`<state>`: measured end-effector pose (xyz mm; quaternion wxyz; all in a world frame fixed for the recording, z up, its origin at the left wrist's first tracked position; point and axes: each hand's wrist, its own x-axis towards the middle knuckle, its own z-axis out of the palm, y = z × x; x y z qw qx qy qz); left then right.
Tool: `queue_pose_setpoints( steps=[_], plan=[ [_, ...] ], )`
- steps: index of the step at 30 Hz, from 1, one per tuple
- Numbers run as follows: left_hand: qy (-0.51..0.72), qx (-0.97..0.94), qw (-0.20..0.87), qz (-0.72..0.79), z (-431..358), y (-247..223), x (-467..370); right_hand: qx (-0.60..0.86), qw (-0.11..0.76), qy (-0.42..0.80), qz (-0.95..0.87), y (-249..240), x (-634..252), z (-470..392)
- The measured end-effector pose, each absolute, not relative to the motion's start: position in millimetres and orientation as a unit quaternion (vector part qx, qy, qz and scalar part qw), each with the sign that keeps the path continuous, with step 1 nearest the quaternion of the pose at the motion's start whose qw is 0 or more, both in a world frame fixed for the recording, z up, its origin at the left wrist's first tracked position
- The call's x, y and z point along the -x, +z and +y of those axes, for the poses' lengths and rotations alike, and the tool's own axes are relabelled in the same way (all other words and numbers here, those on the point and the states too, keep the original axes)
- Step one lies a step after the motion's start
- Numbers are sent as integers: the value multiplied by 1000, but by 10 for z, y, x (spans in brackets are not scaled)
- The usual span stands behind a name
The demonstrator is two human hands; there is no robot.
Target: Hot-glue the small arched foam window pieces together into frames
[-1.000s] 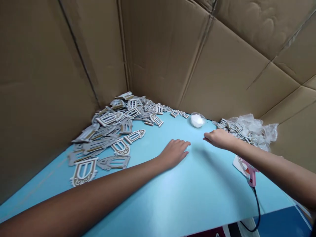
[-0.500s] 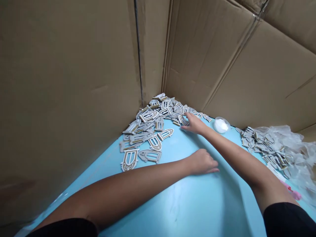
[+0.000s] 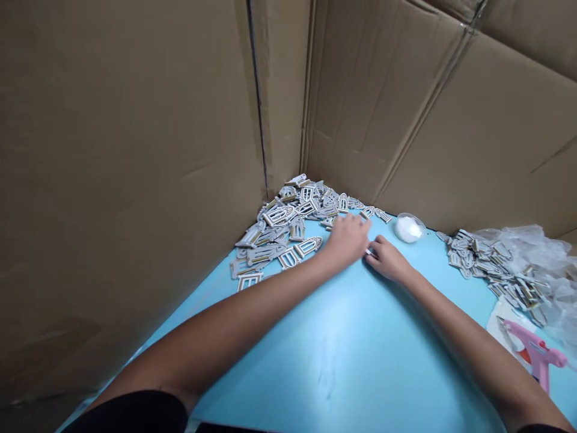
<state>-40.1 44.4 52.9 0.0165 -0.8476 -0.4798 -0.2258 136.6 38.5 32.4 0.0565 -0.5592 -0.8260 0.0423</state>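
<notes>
Step in hand looks like two-handed handling of small piece; right hand (image 3: 386, 258) pinches white piece (image 3: 370, 252) over table (image 3: 360, 355), just beside left hand (image 3: 348, 242); left fingertips hidden, cannot tell grip; pile (image 3: 277, 233) near left hand, glue gun (image 3: 532, 347) well apart; next move calls for steady pinch.

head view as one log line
right hand: small white piece at fingertips | left hand: alongside, grip hidden | grey-white arched window pieces: heaped left | pink glue gun: lying right

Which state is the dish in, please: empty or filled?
Not empty: white material sits inside the dish. I cannot tell how deep it goes.
</notes>
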Motion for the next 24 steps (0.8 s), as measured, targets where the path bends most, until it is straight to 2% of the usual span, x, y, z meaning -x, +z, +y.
queue_pose_setpoints(
  steps=[2, 5, 13, 18, 24],
  plan=[
    [-199, 805, 13, -559, 596, 544, 577, 597, 79, 51, -796, 325, -1586, 166],
    [-139, 789, -8, -599, 709, 501, 723, 643, 114, 62, -755, 302, -1843, -120],
    [-76, 876, -76, -471, 268, 513, 334, 692, 142, 17, -707, 181, -2129, -378],
    [-77, 886, -107, -444, 85, 567, 205, 630, 182, -3, -755, 154, -2144, -329],
    [-29, 886, -168, -431, 247, 577, 287, 487, 183, 31, -853, 81, -2024, -380]
  ],
)
